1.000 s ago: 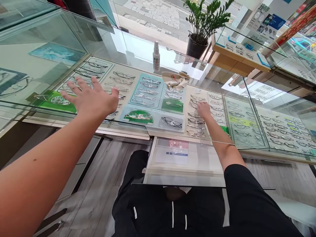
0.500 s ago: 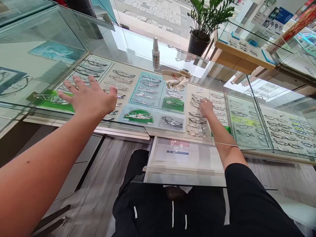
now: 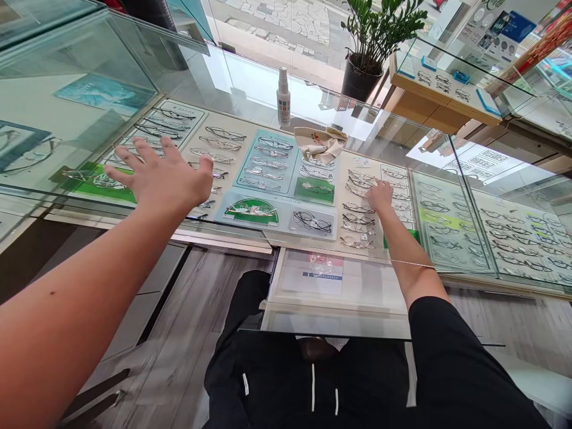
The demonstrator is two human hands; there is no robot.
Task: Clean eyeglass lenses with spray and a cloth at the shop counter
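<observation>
My left hand (image 3: 167, 179), fingers spread, is held over the left part of the glass display case (image 3: 268, 235), above rows of eyeglasses (image 3: 222, 134). My right hand (image 3: 381, 195) reaches to a column of eyeglasses (image 3: 361, 179) on the right of the case. Its fingers are slightly bent and a little apart, beside the ends of two pairs, and no pair shows in them. More eyeglasses (image 3: 394, 173) lie just beyond it. Whether its fingertips touch any frame is hard to tell.
A white spray bottle (image 3: 283, 98) and a crumpled beige cloth (image 3: 320, 144) are on the glass. An open drawer (image 3: 366, 286) juts out below, before my legs. Behind stands a potted plant (image 3: 361, 77); a glass partition (image 3: 473, 202) divides the case on the right.
My right hand has shifted slightly right, away from the column of eyeglasses, and its fingers have fanned a little. My left hand stays spread in the same place.
</observation>
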